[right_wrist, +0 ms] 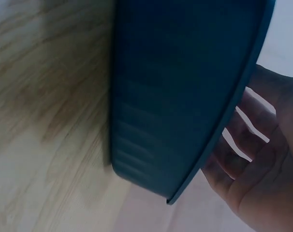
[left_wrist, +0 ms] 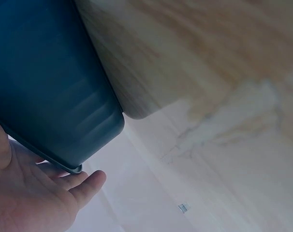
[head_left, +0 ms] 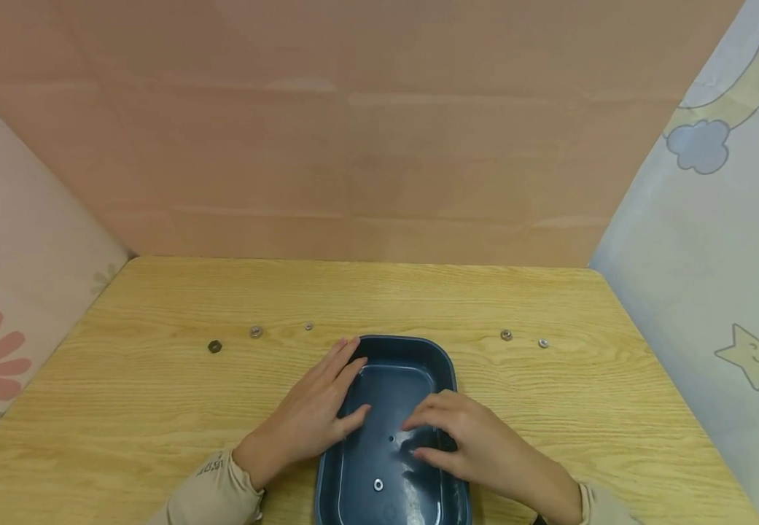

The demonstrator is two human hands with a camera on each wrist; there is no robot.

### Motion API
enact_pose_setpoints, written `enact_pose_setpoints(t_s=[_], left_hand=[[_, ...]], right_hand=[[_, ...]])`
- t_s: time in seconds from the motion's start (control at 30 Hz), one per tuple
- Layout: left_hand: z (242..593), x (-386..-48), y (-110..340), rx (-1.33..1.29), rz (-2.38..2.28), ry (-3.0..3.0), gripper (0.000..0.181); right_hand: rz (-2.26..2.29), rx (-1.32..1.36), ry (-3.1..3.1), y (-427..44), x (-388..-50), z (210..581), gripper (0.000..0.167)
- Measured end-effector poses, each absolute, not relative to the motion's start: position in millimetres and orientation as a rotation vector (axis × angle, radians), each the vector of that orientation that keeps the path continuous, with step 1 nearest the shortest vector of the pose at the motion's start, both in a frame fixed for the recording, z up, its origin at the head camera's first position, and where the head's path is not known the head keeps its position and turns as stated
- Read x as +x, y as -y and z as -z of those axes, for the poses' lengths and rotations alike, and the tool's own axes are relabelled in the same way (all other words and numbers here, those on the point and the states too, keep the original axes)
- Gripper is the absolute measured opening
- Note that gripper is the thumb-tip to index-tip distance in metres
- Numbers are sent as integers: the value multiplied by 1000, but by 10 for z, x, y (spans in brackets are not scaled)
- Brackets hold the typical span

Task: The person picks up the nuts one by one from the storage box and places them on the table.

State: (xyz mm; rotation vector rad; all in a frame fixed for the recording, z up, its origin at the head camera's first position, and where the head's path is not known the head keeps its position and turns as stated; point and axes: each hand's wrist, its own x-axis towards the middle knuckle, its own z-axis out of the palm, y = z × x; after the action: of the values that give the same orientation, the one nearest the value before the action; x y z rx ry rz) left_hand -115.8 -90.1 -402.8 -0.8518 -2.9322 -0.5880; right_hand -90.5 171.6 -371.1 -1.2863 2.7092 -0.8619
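Observation:
A dark blue rectangular tray point(head_left: 388, 397) lies lengthwise on the table in front of me. Inside it are a small silver ring-shaped piece, like a nut or washer point(head_left: 378, 485), and a tiny dark spot whose kind is unclear. My left hand point(head_left: 313, 412) rests on the tray's left rim, fingers extended along it and thumb reaching inside. In the left wrist view, that hand point(left_wrist: 45, 191) lies at the rim. Over the right side hovers my right hand point(head_left: 474, 441), fingers loosely bent with nothing visible between them. Its fingers point(right_wrist: 243, 130) reach over the rim in the right wrist view.
Beyond the tray, to the left, lie a dark hex nut point(head_left: 215, 346), a silver nut point(head_left: 256, 332) and a smaller one point(head_left: 309, 327). Two more small nuts point(head_left: 507, 335) lie back right. Walls of printed sheeting border the wooden table point(head_left: 156, 408).

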Motion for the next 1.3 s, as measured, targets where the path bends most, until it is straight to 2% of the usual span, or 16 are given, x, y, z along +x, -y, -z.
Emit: enact_pose_setpoints(t_s=[0.27, 0.8, 1.3], left_hand=[[4043, -1154, 904, -853, 583, 2922, 67], [4047, -1147, 909, -865, 578, 2910, 66], [4047, -1161, 909, -880, 582, 2893, 66]], right_hand=[[855, -1296, -2655, -1613, -881, 3751, 24], [698, -1493, -2612, -1386, -777, 3931, 23], [504, -1457, -2578, -1287, -764, 3958, 24]])
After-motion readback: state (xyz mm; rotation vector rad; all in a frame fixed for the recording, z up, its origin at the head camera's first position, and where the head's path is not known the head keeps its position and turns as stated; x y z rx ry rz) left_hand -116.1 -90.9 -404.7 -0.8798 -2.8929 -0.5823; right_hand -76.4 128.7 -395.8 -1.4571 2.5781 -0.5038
